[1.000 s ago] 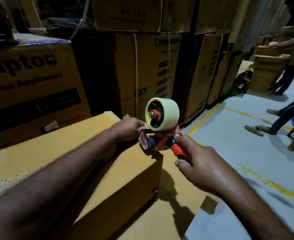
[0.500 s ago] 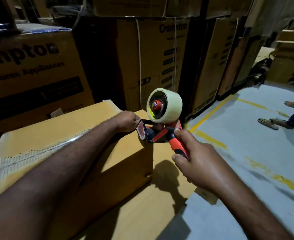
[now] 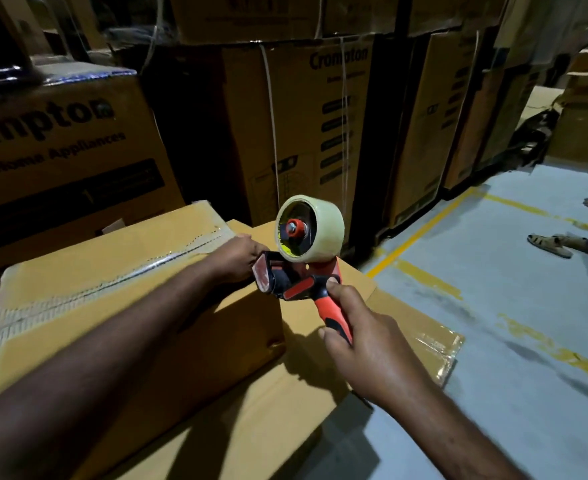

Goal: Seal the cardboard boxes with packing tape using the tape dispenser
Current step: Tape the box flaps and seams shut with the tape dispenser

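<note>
Cardboard box (image 3: 129, 244), centre-left: the tape strip (image 3: 119, 277) along its top seam has come into view, so this seam appears sealed. Tape dispenser (image 3: 296, 282) stays at the box's right edge, its handle clenched in the right hand (image 3: 365, 348). Left hand (image 3: 237, 258) remains at its mouth; finger hold cannot be determined.

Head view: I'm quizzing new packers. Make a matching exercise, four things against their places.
1 tape dispenser
2 tape roll
3 left hand
4 sandalled foot

A on the grey floor
B at the upper box's far edge
C gripped in the right hand
D mounted on top of the dispenser

Pairs: 1-C, 2-D, 3-B, 4-A
</note>
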The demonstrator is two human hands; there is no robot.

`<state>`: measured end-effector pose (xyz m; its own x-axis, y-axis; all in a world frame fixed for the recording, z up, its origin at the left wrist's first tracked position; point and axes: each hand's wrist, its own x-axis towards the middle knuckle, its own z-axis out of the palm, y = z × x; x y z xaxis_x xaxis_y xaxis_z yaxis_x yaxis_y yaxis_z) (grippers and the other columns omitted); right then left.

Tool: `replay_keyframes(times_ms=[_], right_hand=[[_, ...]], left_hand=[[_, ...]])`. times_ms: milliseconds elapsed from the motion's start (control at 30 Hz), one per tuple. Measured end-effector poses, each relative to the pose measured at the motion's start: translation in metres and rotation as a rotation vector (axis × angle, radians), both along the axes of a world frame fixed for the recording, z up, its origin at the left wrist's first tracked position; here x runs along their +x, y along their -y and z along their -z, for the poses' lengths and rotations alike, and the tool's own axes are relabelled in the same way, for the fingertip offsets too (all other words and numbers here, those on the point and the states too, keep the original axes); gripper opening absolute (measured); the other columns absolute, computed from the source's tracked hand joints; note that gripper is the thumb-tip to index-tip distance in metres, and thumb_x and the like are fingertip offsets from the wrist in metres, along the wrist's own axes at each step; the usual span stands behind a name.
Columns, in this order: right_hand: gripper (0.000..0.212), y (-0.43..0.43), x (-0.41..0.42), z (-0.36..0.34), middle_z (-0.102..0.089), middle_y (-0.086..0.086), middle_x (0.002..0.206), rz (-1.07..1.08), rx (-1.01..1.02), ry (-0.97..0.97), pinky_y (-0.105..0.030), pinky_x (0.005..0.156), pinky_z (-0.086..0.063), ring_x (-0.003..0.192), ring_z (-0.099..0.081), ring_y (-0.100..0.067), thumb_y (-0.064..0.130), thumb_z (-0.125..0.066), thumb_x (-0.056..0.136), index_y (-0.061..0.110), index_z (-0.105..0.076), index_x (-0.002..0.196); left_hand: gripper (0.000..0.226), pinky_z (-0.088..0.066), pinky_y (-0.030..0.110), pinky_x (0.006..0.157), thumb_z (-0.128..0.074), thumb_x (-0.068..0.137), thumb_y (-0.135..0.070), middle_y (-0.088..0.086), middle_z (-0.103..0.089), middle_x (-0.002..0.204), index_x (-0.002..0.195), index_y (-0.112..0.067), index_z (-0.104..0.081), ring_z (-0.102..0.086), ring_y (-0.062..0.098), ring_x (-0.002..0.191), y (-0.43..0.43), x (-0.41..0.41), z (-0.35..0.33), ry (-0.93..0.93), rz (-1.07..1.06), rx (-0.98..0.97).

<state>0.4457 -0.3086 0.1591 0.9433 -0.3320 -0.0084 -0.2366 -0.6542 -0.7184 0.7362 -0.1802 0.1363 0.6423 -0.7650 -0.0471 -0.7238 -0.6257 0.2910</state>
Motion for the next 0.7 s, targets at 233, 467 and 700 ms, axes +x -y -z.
replay_keyframes(times_ms=[233, 467, 700], right_hand=[[0.060, -0.007, -0.015, 0.021, -0.054, 0.014, 0.091, 0.007, 0.039, 0.035, -0.011, 0.057, -0.042, 0.075, -0.053, 0.005, 0.042, -0.048, 0.102, 0.050, -0.012, 0.149], [0.064, -0.014, -0.029, 0.033, -0.051, 0.015, 0.106, 0.026, 0.097, 0.048, -0.015, 0.073, -0.047, 0.094, -0.056, -0.001, 0.042, -0.049, 0.102, 0.050, -0.009, 0.151], [0.062, -0.018, -0.022, 0.037, -0.059, 0.008, 0.112, 0.014, 0.075, 0.044, -0.016, 0.069, -0.041, 0.093, -0.057, -0.008, 0.038, -0.050, 0.102, 0.044, -0.015, 0.153]], left_hand=[[0.027, -0.045, 0.048, 0.106, -0.060, 0.101, -0.025, -0.002, -0.074, 0.083, 0.077, -0.023, -0.074, -0.068, 0.021, 0.087, 0.010, -0.010, -0.005, 0.004, -0.022, 0.017], [0.056, -0.044, 0.048, 0.100, -0.037, 0.082, -0.079, -0.001, -0.067, 0.071, 0.063, -0.031, -0.058, -0.065, 0.022, 0.074, 0.003, -0.019, -0.013, -0.073, -0.044, -0.010], [0.037, -0.052, 0.038, 0.090, -0.051, 0.105, -0.035, -0.014, -0.062, 0.070, 0.073, -0.025, -0.066, -0.057, 0.003, 0.066, -0.002, -0.052, -0.027, -0.174, -0.176, -0.310]])
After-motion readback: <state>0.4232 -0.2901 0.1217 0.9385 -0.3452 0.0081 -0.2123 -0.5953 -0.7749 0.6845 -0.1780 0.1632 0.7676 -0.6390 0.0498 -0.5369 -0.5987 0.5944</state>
